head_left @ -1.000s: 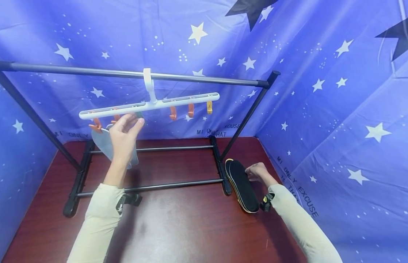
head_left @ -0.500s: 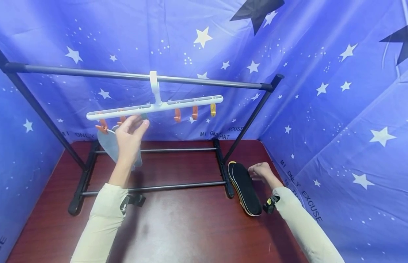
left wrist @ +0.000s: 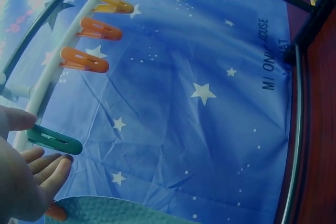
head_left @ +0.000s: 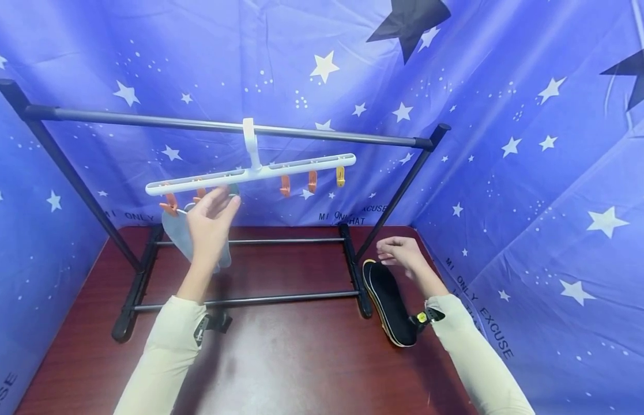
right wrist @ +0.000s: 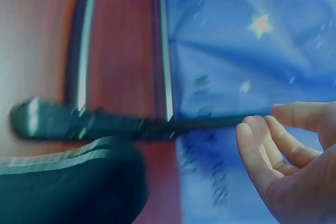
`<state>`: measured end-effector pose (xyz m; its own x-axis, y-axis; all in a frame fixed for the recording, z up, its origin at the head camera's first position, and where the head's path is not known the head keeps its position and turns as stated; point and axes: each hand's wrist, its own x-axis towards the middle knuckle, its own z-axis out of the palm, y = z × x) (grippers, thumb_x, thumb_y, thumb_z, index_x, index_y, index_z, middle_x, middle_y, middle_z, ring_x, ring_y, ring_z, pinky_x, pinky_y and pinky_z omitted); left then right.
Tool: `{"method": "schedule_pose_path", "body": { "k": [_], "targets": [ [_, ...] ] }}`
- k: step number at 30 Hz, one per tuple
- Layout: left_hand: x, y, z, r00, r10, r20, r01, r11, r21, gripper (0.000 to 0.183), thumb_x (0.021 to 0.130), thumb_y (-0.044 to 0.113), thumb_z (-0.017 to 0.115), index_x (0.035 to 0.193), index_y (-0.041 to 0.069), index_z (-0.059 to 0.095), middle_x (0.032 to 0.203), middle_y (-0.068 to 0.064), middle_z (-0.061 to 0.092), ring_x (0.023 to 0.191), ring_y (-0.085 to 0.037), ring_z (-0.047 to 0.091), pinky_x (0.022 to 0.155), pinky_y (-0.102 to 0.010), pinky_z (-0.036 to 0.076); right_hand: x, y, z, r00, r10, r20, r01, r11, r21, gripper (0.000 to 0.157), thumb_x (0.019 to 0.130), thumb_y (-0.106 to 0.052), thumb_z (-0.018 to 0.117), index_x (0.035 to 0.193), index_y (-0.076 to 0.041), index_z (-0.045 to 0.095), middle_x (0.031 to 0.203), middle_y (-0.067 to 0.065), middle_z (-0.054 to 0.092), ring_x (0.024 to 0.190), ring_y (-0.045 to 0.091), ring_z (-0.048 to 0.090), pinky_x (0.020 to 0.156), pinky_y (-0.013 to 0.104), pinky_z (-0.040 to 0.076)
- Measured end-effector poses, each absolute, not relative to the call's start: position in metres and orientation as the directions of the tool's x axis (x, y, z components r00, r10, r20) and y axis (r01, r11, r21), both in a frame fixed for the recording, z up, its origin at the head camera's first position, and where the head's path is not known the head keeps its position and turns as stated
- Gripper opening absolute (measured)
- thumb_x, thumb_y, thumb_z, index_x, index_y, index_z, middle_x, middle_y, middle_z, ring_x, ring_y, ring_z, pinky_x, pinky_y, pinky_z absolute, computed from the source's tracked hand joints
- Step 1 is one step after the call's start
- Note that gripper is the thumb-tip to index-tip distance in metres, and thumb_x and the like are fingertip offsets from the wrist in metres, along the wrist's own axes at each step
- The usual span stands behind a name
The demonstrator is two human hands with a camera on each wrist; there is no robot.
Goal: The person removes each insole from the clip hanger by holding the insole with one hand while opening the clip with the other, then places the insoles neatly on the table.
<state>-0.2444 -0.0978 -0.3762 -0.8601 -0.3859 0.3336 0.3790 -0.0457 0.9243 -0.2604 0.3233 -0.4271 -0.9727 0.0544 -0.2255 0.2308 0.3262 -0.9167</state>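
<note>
My left hand (head_left: 210, 222) is raised at the left half of a white clip hanger (head_left: 197, 182). In the left wrist view, its thumb and fingers lie on either side of a green clip (left wrist: 55, 140), the fingers just below it; no firm pinch shows. Behind the hand hang pale grey flat pieces (head_left: 176, 233), insole-like and textured, under orange clips (head_left: 169, 205); the hand partly hides them. On the table at right lie black insoles (head_left: 391, 305) with pale and yellow edges, seemingly stacked. My right hand (head_left: 405, 253) hovers above their far end, fingers loosely bent, holding nothing.
The hanger hooks over the top bar (head_left: 145, 120) of a black rack standing on a dark red table (head_left: 280, 357). Two orange clips and a yellow clip (head_left: 341, 176) hang on its right half. Blue starry cloth (head_left: 529, 190) encloses the back and sides.
My right hand has risen from beside the insoles and shifted to the left over their far end. The left hand stays at the hanger. The head view has shifted slightly.
</note>
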Motion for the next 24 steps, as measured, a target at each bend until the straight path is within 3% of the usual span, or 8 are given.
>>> {"method": "schedule_pose_path", "body": {
  "k": [3, 6, 9, 12, 15, 18, 21, 24],
  "targets": [
    [-0.239, -0.099, -0.378, -0.810, -0.445, 0.381, 0.413, 0.028, 0.910, 0.031, 0.090, 0.011, 0.077, 0.117, -0.003, 0.074, 0.115, -0.022, 0.074, 0.088, 0.009, 0.069, 0.086, -0.016, 0.058, -0.261, 0.305, -0.417, -0.979, 0.044, -0.197, 0.200, 0.321, -0.926, 0.034, 0.100, -0.007, 0.062, 0.126, 0.014, 0.059, 0.088, 0.000, 0.075, 0.074, 0.006, 0.070, 0.075, 0.027, 0.063],
    [-0.233, -0.103, -0.381, -0.733, -0.528, 0.429, 0.452, 0.093, 0.887, 0.023, 0.089, 0.015, 0.078, 0.105, -0.002, 0.078, 0.095, -0.006, 0.079, 0.078, 0.006, 0.068, 0.077, -0.013, 0.056, -0.262, 0.286, -0.409, -0.988, 0.011, -0.153, 0.149, 0.299, -0.943, 0.034, 0.099, -0.007, 0.064, 0.125, 0.015, 0.059, 0.091, 0.004, 0.076, 0.075, 0.008, 0.071, 0.074, 0.028, 0.064],
    [-0.229, -0.109, -0.382, -0.647, -0.614, 0.453, 0.494, 0.116, 0.862, 0.020, 0.089, 0.015, 0.078, 0.097, -0.003, 0.079, 0.080, 0.014, 0.074, 0.071, 0.003, 0.066, 0.071, -0.014, 0.054, -0.264, 0.268, -0.405, -0.995, -0.023, -0.094, 0.085, 0.259, -0.962, 0.033, 0.098, -0.005, 0.066, 0.122, 0.016, 0.060, 0.085, 0.001, 0.075, 0.073, 0.010, 0.071, 0.072, 0.028, 0.064],
    [-0.226, -0.115, -0.381, -0.591, -0.674, 0.444, 0.514, 0.110, 0.851, 0.019, 0.089, 0.014, 0.077, 0.097, -0.003, 0.078, 0.078, 0.025, 0.070, 0.071, 0.001, 0.067, 0.070, -0.014, 0.054, -0.266, 0.250, -0.403, -0.998, -0.055, -0.036, 0.023, 0.226, -0.974, 0.032, 0.097, -0.005, 0.067, 0.120, 0.017, 0.062, 0.080, -0.004, 0.073, 0.072, 0.010, 0.072, 0.071, 0.030, 0.064],
    [-0.224, -0.120, -0.380, -0.572, -0.701, 0.426, 0.493, 0.121, 0.862, 0.019, 0.089, 0.015, 0.077, 0.100, -0.001, 0.078, 0.083, 0.022, 0.070, 0.075, 0.001, 0.066, 0.073, -0.013, 0.054, -0.268, 0.231, -0.401, -0.997, -0.076, 0.005, -0.020, 0.199, -0.980, 0.032, 0.097, -0.005, 0.068, 0.119, 0.017, 0.063, 0.082, -0.004, 0.074, 0.074, 0.011, 0.073, 0.072, 0.031, 0.065],
    [-0.223, -0.123, -0.381, -0.579, -0.695, 0.426, 0.455, 0.158, 0.876, 0.021, 0.090, 0.014, 0.076, 0.105, 0.000, 0.078, 0.091, 0.005, 0.074, 0.081, 0.001, 0.065, 0.078, -0.013, 0.054, -0.270, 0.212, -0.400, -0.994, -0.104, 0.032, -0.048, 0.157, -0.986, 0.032, 0.096, -0.004, 0.068, 0.119, 0.018, 0.063, 0.086, 0.002, 0.075, 0.075, 0.013, 0.073, 0.072, 0.032, 0.065],
    [-0.224, -0.125, -0.383, -0.597, -0.673, 0.438, 0.407, 0.216, 0.887, 0.023, 0.091, 0.014, 0.075, 0.110, 0.000, 0.077, 0.100, -0.011, 0.077, 0.087, -0.005, 0.067, 0.082, -0.015, 0.053, -0.272, 0.193, -0.400, -0.990, -0.135, 0.046, -0.062, 0.119, -0.991, 0.031, 0.096, -0.003, 0.068, 0.118, 0.018, 0.063, 0.085, 0.007, 0.075, 0.073, 0.014, 0.073, 0.070, 0.032, 0.065],
    [-0.226, -0.126, -0.382, -0.622, -0.642, 0.449, 0.367, 0.268, 0.891, 0.026, 0.091, 0.013, 0.074, 0.114, 0.001, 0.076, 0.109, -0.015, 0.077, 0.095, -0.018, 0.072, 0.086, -0.014, 0.052, -0.274, 0.174, -0.401, -0.985, -0.167, 0.051, -0.069, 0.101, -0.992, 0.029, 0.095, -0.002, 0.068, 0.116, 0.018, 0.064, 0.084, 0.008, 0.075, 0.070, 0.013, 0.073, 0.071, 0.033, 0.065]
  ]
}}
